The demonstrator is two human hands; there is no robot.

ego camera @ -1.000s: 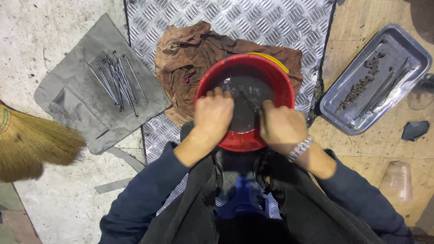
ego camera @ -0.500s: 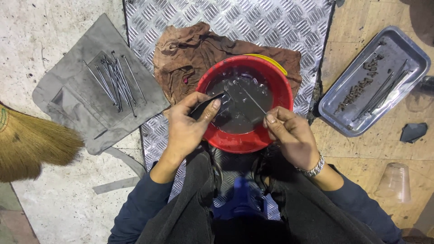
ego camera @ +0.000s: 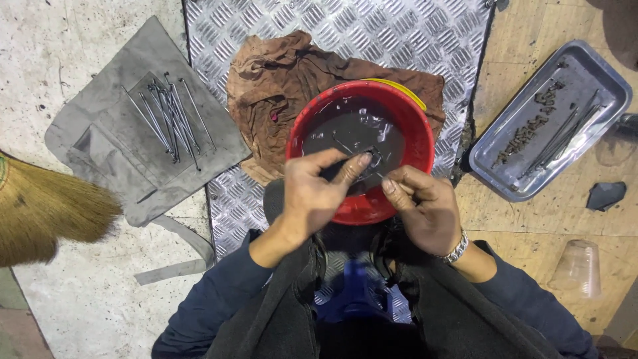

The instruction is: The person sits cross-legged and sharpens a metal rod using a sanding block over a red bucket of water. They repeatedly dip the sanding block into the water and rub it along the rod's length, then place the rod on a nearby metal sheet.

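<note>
**Thin metal part pinched over a red basin**

While both hands meet above the near rim of the red basin (ego camera: 425,143), a thin dark metal piece (ego camera: 373,161) sits pinched between them; it is small, wet-looking and too blurred to tell its exact shape. The left hand (ego camera: 312,196) closes thumb and forefinger on it, other fingers curled. The right hand (ego camera: 425,209), a metal watch at its wrist, grips it with bent fingertips. Dark oily liquid (ego camera: 352,129) fills the basin, which rests on a brown rag (ego camera: 272,86) on the checker plate (ego camera: 332,26). A grey cloth (ego camera: 100,133) with long rods (ego camera: 169,119) lies at the left edge, beside a broom (ego camera: 46,213). A steel tray (ego camera: 598,80) of parts lies at the right.
</note>
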